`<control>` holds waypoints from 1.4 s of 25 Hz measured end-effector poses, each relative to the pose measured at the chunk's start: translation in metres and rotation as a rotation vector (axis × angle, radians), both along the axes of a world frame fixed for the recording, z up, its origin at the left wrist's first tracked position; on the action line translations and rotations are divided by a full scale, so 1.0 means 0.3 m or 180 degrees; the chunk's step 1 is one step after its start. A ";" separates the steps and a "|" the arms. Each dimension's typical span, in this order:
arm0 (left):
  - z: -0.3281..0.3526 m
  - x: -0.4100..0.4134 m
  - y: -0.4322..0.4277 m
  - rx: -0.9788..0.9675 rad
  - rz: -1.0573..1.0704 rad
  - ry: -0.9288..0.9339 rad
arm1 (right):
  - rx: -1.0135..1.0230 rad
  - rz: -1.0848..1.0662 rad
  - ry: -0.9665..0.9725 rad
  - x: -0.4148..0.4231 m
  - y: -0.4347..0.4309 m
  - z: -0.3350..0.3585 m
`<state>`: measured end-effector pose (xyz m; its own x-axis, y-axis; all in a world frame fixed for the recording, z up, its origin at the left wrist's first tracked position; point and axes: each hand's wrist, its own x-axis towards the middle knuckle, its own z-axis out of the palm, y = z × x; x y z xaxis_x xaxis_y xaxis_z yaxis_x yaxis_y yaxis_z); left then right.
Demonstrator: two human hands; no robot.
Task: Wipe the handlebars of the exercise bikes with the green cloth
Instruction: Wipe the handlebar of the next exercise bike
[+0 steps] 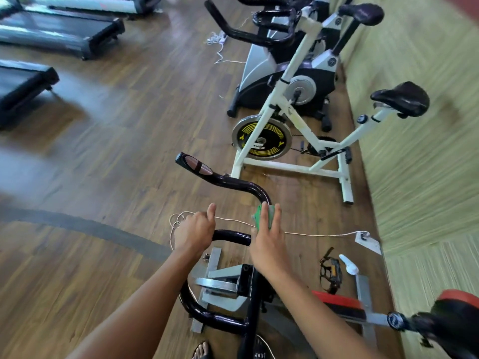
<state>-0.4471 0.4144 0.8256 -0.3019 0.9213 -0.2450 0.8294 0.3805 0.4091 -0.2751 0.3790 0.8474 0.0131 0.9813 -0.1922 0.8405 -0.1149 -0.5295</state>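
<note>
The nearest exercise bike has a glossy black handlebar (228, 183) that curves from a far grip down to a near loop. My left hand (194, 232) is closed around the near bar of that handlebar. My right hand (267, 240) presses the green cloth (259, 215) against the bend of the bar, fingers stretched over it. Most of the cloth is hidden under my fingers.
A white-framed bike (293, 141) with a yellow-and-black flywheel stands just beyond, and a grey-and-black bike (272, 60) behind it. A white cord (318, 233) runs across the wood floor to a power strip (366, 240). Treadmills (59, 35) lie at the left. The green wall runs along the right.
</note>
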 end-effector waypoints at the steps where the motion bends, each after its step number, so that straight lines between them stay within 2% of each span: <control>1: 0.001 -0.001 -0.001 -0.0014 0.0001 -0.0024 | 0.0029 -0.0027 0.0001 -0.009 -0.004 0.004; 6: 0.002 -0.003 -0.002 0.0033 -0.0097 -0.0002 | 0.0106 -0.0135 -0.0106 -0.020 0.097 0.033; 11: -0.009 -0.006 0.006 -0.0027 -0.0280 -0.0089 | -0.0149 -0.0097 0.0005 -0.026 -0.075 0.040; 16: 0.017 -0.010 -0.004 -0.0108 -0.0263 -0.0326 | -0.0401 -0.0127 0.0155 -0.030 -0.120 0.041; 26: 0.019 -0.013 -0.002 -0.0322 -0.0175 -0.0476 | -0.0310 -0.0045 0.0544 0.016 -0.144 0.041; 29: 0.020 -0.015 0.001 -0.0333 -0.0112 -0.0483 | -0.0366 -0.0406 0.1222 0.052 -0.136 0.073; 32: 0.028 -0.017 -0.010 -0.0268 -0.0059 -0.0468 | -0.0034 -0.1250 0.1950 0.078 -0.135 0.113; 35: 0.052 -0.012 -0.018 -0.0200 -0.0091 -0.0519 | 0.0079 -0.1995 0.3548 0.059 -0.146 0.155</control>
